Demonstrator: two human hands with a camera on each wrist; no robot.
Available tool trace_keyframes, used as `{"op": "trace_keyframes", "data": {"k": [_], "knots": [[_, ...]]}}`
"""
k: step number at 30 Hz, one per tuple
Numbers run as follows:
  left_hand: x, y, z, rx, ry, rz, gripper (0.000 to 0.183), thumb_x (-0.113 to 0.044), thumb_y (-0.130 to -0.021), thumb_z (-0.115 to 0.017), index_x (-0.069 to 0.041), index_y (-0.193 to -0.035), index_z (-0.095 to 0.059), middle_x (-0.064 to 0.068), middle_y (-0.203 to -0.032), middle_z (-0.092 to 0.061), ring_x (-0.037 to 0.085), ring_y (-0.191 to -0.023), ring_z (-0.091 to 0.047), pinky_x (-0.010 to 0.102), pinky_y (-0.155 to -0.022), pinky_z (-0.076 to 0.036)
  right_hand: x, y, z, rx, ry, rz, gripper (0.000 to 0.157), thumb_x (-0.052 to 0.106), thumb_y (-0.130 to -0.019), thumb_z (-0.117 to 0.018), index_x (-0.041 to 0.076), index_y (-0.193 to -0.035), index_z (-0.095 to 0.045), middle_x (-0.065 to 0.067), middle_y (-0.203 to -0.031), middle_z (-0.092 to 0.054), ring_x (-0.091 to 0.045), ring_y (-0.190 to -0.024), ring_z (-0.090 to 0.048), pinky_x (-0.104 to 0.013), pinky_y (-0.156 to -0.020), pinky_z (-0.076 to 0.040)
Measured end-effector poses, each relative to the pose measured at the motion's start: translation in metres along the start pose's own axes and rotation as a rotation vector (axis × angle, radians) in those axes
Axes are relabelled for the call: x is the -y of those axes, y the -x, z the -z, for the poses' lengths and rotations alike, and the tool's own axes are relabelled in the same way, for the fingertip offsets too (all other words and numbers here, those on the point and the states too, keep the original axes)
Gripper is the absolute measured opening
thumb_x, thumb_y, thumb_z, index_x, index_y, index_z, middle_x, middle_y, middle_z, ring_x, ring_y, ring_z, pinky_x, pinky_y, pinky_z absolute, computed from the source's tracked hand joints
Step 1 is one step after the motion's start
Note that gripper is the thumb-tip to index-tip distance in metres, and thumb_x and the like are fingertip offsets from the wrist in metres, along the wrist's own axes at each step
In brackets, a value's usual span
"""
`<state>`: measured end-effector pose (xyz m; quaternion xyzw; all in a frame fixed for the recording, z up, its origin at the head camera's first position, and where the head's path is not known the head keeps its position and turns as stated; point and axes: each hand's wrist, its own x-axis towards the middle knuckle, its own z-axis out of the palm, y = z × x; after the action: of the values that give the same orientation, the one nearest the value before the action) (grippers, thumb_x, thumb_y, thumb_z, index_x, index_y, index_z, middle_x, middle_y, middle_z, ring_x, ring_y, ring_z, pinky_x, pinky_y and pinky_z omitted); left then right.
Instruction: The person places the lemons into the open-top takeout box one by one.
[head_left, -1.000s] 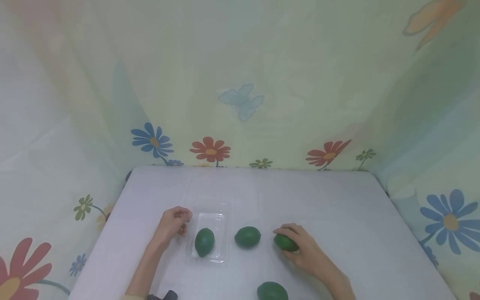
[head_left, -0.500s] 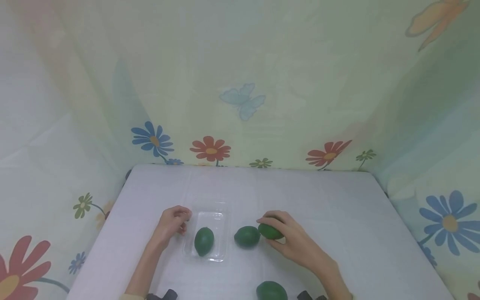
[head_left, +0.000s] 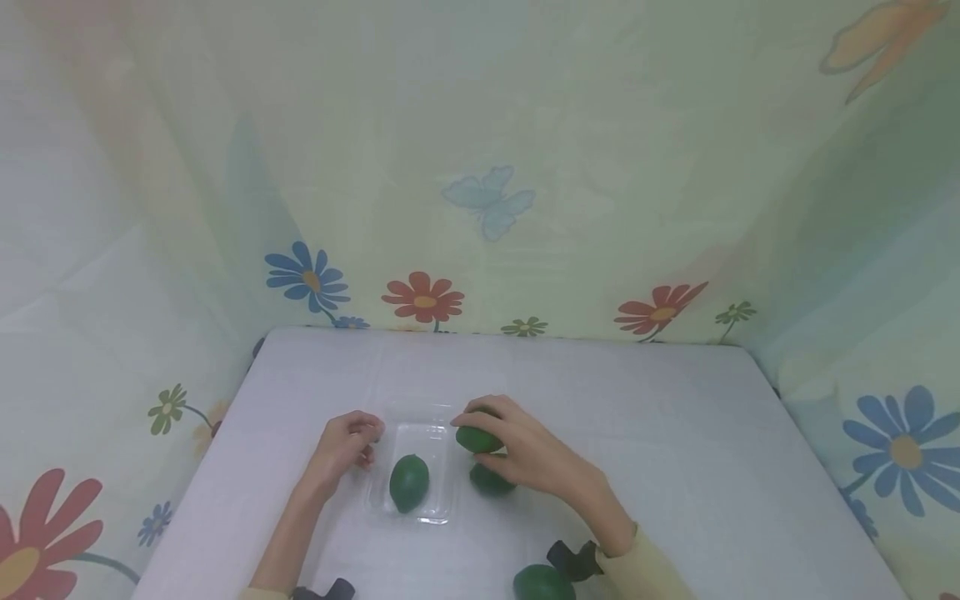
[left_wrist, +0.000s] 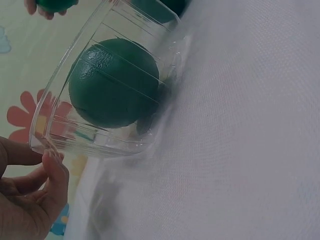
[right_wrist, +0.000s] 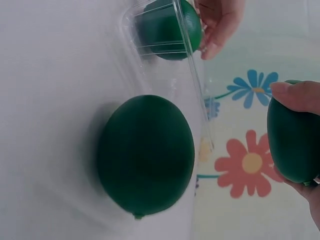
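Observation:
My left hand (head_left: 343, 450) pinches the rim corner of a clear plastic container (left_wrist: 50, 117) between thumb and finger. One green lime (head_left: 408, 483) lies inside that container, towards its near end. Held between the thumb and fingers of my right hand (head_left: 528, 446) is another lime (head_left: 476, 439), raised off the table close to the container's right rim. Below this hand a third lime (right_wrist: 146, 156) rests on the white cloth just right of the container, partly covered by the hand in the head view.
Near the front edge of the white-covered table (head_left: 637, 400) lies a further lime (head_left: 542, 583). Dark wrist-camera mounts (head_left: 573, 560) stick out by both wrists. A flower-printed curtain (head_left: 585, 167) surrounds the table at the back and sides.
My right hand has lifted the lime and carried it left, over the lime on the table to beside the container. My left hand has stayed at the container's rim.

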<state>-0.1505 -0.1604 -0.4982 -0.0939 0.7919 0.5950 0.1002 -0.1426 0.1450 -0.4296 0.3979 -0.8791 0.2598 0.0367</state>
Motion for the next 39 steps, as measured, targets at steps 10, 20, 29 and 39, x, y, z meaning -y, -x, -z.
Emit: {"op": "trace_keyframes", "data": {"k": [10,20,29,39], "knots": [[0.000,-0.003,0.000,-0.004,-0.023,0.001,0.025,-0.012,-0.099,-0.063,0.005,-0.118,-0.066,0.020,-0.102,-0.069,0.016,-0.066,-0.060,0.024,-0.056,-0.053,-0.005,-0.047,-0.020,0.146,-0.037,-0.072,0.048,0.013,-0.092,-0.078,0.021,-0.137,-0.064,-0.003,-0.136,-0.059,-0.020,-0.126,-0.055,-0.034,-0.104,-0.054],[0.000,-0.003,-0.001,-0.015,-0.037,0.016,0.026,-0.013,-0.099,-0.064,0.004,-0.119,-0.066,0.019,-0.101,-0.070,0.016,-0.065,-0.060,0.025,-0.056,-0.053,-0.014,-0.082,-0.041,0.221,-0.004,-0.084,0.049,0.014,-0.093,-0.078,0.020,-0.139,-0.063,-0.005,-0.136,-0.059,-0.022,-0.126,-0.055,-0.032,-0.106,-0.052],[0.000,-0.004,0.000,-0.002,-0.007,0.007,0.024,-0.012,-0.099,-0.065,0.003,-0.117,-0.066,0.019,-0.100,-0.069,0.016,-0.063,-0.058,0.023,-0.054,-0.051,-0.012,-0.088,-0.060,0.294,0.075,-0.043,0.050,0.015,-0.093,-0.077,0.022,-0.141,-0.061,-0.004,-0.134,-0.060,-0.020,-0.121,-0.055,-0.030,-0.105,-0.051],[0.001,-0.004,-0.001,0.000,-0.005,0.001,0.025,-0.012,-0.098,-0.065,0.004,-0.117,-0.066,0.019,-0.100,-0.070,0.015,-0.063,-0.059,0.023,-0.054,-0.051,-0.009,-0.081,-0.084,0.348,0.136,-0.052,0.048,0.018,-0.094,-0.076,0.023,-0.140,-0.062,-0.002,-0.132,-0.061,-0.017,-0.115,-0.058,-0.028,-0.102,-0.052]]}}
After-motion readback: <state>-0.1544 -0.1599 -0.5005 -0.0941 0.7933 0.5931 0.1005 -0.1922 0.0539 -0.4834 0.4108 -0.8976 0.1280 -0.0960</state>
